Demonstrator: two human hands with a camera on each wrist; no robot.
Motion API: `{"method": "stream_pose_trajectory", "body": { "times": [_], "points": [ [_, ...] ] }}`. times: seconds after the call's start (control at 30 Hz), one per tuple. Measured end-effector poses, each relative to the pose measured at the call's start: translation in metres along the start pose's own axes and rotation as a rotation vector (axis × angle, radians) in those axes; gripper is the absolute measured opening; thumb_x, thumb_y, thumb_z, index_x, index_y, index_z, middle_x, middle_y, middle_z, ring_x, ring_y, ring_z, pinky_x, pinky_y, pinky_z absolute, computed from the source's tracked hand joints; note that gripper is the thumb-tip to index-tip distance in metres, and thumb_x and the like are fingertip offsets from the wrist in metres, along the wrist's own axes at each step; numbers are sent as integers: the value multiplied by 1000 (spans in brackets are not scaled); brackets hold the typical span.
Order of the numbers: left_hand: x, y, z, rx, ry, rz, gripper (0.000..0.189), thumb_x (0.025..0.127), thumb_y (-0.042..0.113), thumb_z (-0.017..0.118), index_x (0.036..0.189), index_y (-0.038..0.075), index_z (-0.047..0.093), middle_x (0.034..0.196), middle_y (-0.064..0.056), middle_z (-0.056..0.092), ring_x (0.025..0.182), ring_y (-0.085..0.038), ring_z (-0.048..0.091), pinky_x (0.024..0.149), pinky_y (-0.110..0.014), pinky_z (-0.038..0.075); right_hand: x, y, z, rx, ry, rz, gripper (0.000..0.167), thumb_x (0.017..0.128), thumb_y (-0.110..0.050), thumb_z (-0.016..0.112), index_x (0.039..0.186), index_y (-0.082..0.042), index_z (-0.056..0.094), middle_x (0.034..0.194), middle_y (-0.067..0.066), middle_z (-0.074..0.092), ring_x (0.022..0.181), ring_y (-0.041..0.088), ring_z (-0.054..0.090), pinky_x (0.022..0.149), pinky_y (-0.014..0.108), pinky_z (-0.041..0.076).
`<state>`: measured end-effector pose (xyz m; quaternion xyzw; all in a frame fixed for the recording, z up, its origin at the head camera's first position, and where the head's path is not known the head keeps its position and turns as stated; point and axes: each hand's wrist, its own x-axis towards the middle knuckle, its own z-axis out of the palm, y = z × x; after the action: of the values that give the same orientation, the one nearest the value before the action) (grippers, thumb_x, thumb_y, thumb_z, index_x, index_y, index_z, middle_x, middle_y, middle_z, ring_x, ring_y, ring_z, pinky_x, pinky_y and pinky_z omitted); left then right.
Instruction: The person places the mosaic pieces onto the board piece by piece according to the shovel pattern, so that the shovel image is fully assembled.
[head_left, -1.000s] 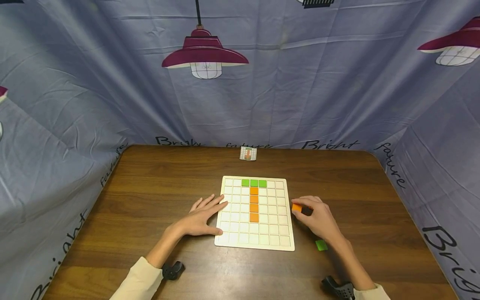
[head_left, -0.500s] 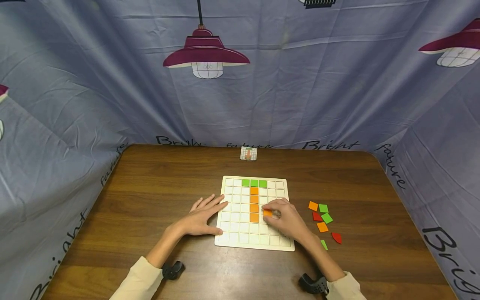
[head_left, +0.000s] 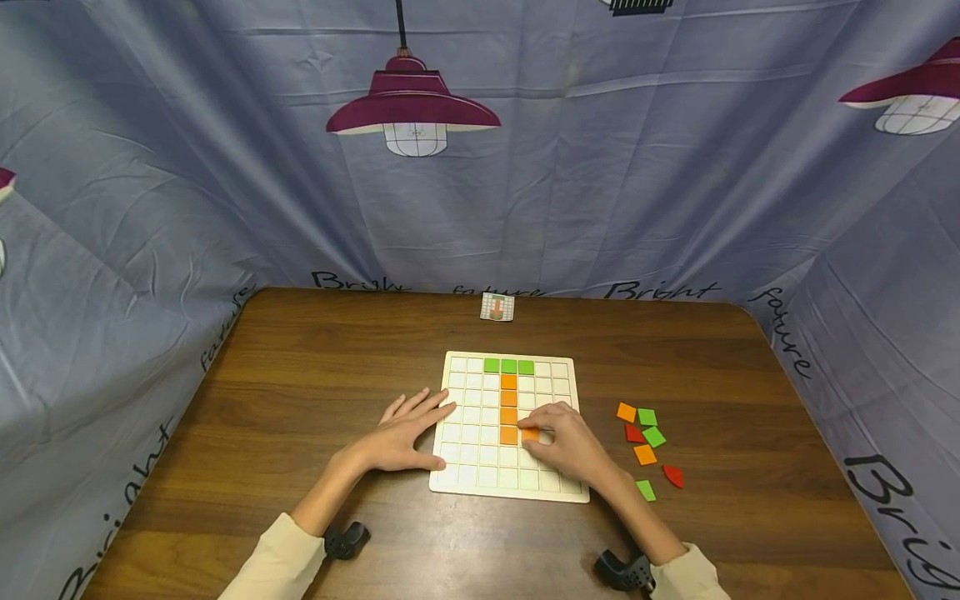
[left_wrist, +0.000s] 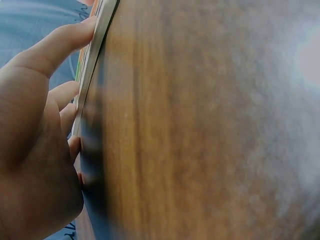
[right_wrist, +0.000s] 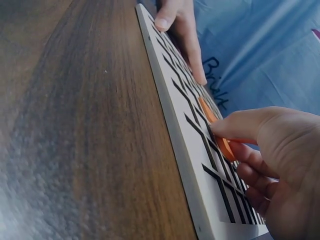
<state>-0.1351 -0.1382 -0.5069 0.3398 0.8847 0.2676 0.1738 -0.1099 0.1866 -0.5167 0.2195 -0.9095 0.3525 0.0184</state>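
Note:
A cream grid board [head_left: 480,477] lies on the table. Three green square tiles [head_left: 508,367] sit side by side in its top row, and a column of several orange tiles [head_left: 508,398] runs down from the middle one. My left hand [head_left: 405,437] rests on the board's left edge with fingers spread; the left wrist view shows its fingertips touching the rim [left_wrist: 95,55]. Over the board, my right hand [head_left: 566,442] pinches one more orange tile [head_left: 530,434], just right of the column's lowest tile. In the right wrist view the thumb and fingers hold that tile [right_wrist: 225,149] tilted at the grid.
Right of the board lie several loose tiles: orange [head_left: 626,412], green [head_left: 647,490] and red [head_left: 673,476]. A small pattern card [head_left: 497,307] is at the table's [head_left: 337,333] far edge. A printed curtain [head_left: 600,183] stands behind and at both sides.
My right hand has carried the orange tile leftward from beside the board to next to the orange column, uncovering the loose tiles. The left hand has stayed in place.

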Motion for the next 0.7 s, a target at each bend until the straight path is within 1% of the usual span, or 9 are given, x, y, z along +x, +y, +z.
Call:
{"method": "stream_pose_trajectory", "body": {
  "times": [0.23, 0.43, 0.7],
  "points": [
    [0, -1, 1, 6, -4, -2, 89, 87, 52, 70, 159, 17, 30, 166, -5, 16, 151, -34, 5, 115, -62, 0, -1, 0, 0, -19, -28, -14, 24, 83, -15, 81, 107, -14, 79, 108, -5, 70, 104, 18, 58, 92, 43, 47],
    [0, -1, 0, 5, -2, 1, 89, 87, 52, 70, 159, 17, 30, 166, -5, 16, 151, -34, 6, 115, -63, 0, 0, -2, -1, -28, -43, -2, 24, 82, -15, 81, 106, -15, 79, 106, -7, 69, 104, 17, 56, 93, 44, 44],
    [0, -1, 1, 2, -5, -1, 89, 87, 52, 70, 159, 17, 30, 166, -5, 16, 151, -34, 5, 115, -63, 0, 1, -2, -3, -17, -53, 17, 25, 82, -16, 81, 107, -15, 79, 107, -7, 68, 106, 19, 56, 96, 46, 42]
  ]
}}
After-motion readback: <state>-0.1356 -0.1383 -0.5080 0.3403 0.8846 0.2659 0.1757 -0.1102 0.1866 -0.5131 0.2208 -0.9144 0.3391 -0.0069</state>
